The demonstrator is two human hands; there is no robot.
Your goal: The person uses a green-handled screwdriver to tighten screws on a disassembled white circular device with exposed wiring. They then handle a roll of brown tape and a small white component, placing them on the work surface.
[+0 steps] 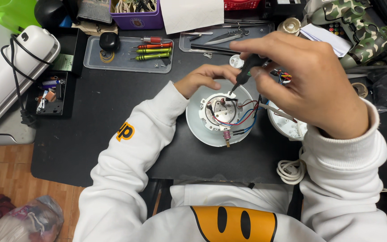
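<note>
A round white appliance shell (195, 127) lies open on the black table, with a metal plate, red, blue and black wires and a small switch part inside it. My left hand (202, 77) rests on its far rim and steadies it. My right hand (307, 83) grips a black-handled screwdriver (246, 75), whose tip points down into the upper part of the inner plate. A second white round part (287, 125) sits to the right, partly hidden under my right wrist.
A clear tray (126, 65) with red and green screwdrivers lies at the back left, a second tray (202, 42) with tweezers behind. A coiled white cord (290, 172) lies at the front edge. A black box of small parts (50, 96), a white device (5, 76) and a camouflage controller (359, 27) surround the work.
</note>
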